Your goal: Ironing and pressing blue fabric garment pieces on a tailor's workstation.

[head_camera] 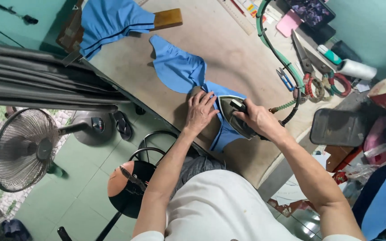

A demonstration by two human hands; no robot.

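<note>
Brown padded board (228, 49) fills the upper middle of the view, a pressing table running from eleven o'clock down to five o'clock. At nine o'clock, off the table, a standing fan (21, 149) sits on the green tiled floor. On the board lies the blue fabric piece (177, 67), spreading from the centre toward twelve o'clock; another folded blue garment (112, 20) hangs over the board's far corner at eleven o'clock.

At the centre, the iron (235, 117) rests on the near end of the blue fabric piece, its green-sheathed cord (280, 56) looping off toward one o'clock. The right hand (258, 119) is wrapped closed around the iron's handle. The left hand (199, 111) lies flat with fingers spread, gripping nothing, pressing the cloth just beside the iron's tip.

At two o'clock are large scissors (311, 67) and, just beside them, small blue-handled snips (285, 79).

As a judgement, the pressing is partway: the iron covers only the near end, and the wide part toward twelve o'clock looks rumpled and not yet pressed.
</note>
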